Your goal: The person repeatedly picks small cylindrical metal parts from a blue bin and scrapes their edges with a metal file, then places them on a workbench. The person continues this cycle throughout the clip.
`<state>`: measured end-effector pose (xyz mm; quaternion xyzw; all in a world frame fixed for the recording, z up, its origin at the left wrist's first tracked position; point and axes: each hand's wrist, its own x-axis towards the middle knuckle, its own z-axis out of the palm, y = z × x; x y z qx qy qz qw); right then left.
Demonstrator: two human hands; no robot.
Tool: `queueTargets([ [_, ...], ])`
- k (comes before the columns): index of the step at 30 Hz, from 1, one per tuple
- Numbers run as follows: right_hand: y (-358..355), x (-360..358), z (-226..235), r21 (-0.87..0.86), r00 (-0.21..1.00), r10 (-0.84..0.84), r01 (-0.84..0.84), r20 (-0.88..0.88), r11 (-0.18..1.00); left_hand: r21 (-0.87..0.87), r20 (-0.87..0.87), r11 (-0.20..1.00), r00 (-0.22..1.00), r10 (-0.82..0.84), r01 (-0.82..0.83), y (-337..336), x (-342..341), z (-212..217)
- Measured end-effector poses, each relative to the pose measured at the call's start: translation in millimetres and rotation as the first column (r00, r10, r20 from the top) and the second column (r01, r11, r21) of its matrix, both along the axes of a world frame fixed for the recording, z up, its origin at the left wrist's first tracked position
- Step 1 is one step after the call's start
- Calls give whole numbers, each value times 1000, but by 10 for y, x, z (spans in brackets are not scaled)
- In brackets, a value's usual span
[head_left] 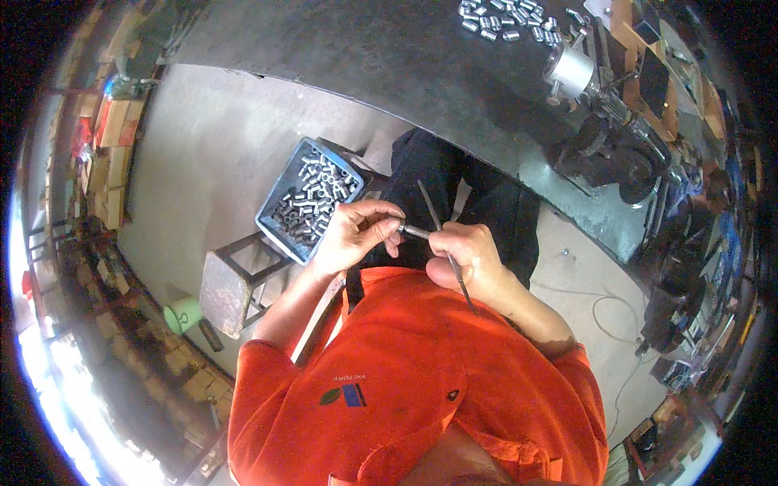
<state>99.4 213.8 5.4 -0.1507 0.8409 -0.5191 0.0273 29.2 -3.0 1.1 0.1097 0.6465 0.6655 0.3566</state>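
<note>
1. The left hand (350, 235) has its grip closed narrow: thumb and fingertips pinch one end of a small metal sleeve (415, 232), a short grey cylinder.
2. The sleeve lies with its long axis roughly level, running from the left hand's fingertips toward 3 o'clock, where its far end meets the right hand (466, 255). It sits between the two hands, touching both, so neither is clearly the nearer.
3. The right hand's grip is closed around a thin dark rod (442, 239). The rod's long axis runs steeply, from about 11 o'clock above the knuckles down through the fist to about 5 o'clock, crossing just beside the sleeve's right end. Whether the rod's tip enters the sleeve cannot be told.
4. At 10 o'clock from the left hand, near it, a blue bin (275, 219) on a small metal stool (235, 283) holds many like sleeves.
5. At 12 to 1 o'clock, well apart, the dark counter (405, 65) carries a scatter of shiny sleeves (506, 20) and a small machine (574, 71).
</note>
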Motion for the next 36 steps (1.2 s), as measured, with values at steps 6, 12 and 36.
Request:
queueTargets([
  [6,4,10,-29,-109,995,-30,40,96,993,9,-108,998,992,-67,69,35,-60,70],
  [12,33,11,-34,-187,993,-21,43,116,981,10,-49,999,997,-53,53,39,-84,-15],
  [36,-29,-53,190,-397,972,164,-86,167,914,-350,-838,910,508,-200,-221,11,-213,-157],
])
